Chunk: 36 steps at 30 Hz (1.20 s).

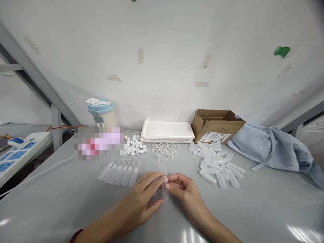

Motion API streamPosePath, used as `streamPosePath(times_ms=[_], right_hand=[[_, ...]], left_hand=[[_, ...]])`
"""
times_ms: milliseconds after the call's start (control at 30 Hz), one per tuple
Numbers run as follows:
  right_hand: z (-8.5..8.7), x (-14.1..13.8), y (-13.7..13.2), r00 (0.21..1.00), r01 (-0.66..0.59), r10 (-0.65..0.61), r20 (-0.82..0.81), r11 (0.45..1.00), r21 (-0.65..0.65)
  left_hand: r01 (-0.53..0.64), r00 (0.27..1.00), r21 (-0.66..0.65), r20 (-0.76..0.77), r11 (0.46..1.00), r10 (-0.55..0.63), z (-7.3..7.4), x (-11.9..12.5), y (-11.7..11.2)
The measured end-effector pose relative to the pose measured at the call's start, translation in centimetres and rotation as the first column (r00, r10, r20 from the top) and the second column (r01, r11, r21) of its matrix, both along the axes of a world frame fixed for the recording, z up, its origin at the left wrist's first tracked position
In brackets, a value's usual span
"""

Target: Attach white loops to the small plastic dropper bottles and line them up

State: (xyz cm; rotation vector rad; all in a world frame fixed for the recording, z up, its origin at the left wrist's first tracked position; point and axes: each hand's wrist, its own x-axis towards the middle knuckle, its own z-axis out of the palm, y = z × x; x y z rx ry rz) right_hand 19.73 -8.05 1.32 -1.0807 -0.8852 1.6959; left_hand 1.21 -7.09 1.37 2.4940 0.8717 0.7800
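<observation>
A small translucent plastic bottle (165, 193) is between my hands at the front middle of the table, upright or nearly so. My left hand (141, 195) grips it from the left, index fingertip near the neck and thumb by the base. From the right, my right hand (183, 189) pinches at its neck, thumb and forefinger closed there. A thin white cord (163, 165) rises from the neck and bends away; fingers partly hide the top. Left of my hands, several bottles with cords (121, 174) lie in a row.
White caps (134, 145) and loose white cords (164, 150) lie in piles before a stack of white packets (167, 131). More plastic bottles (219, 163) are heaped right, near a cardboard box (217, 126) and blue cloth (273, 146). A cup (103, 113) and power strip (22, 152) stand left.
</observation>
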Motion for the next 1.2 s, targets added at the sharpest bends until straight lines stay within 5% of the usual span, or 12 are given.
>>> streamPosePath(times_ms=[200, 667, 1000, 1200], right_hand=[[-0.2, -0.4, 0.1, 0.999, 0.039, -0.039, 0.006, 0.999, -0.014], [-0.6, -0.6, 0.1, 0.997, 0.050, -0.052, 0.058, 0.998, 0.035], [-0.9, -0.7, -0.1, 0.995, -0.055, 0.053, 0.081, 0.998, 0.016], [-0.8, -1.1, -0.7, 0.950, -0.110, 0.038, 0.308, 0.969, 0.220]], left_hand=[[-0.048, 0.997, 0.025, 0.059, 0.999, 0.046, -1.0, -0.2, 0.1], [-0.023, 1.000, 0.082, -0.012, 0.996, 0.024, -0.4, -0.3, 0.2], [0.025, 0.996, 0.200, -0.090, 0.979, -0.007, -0.4, 0.0, 0.2], [-0.026, 0.982, 0.207, -0.176, 0.978, 0.064, -0.1, -3.1, 2.3]])
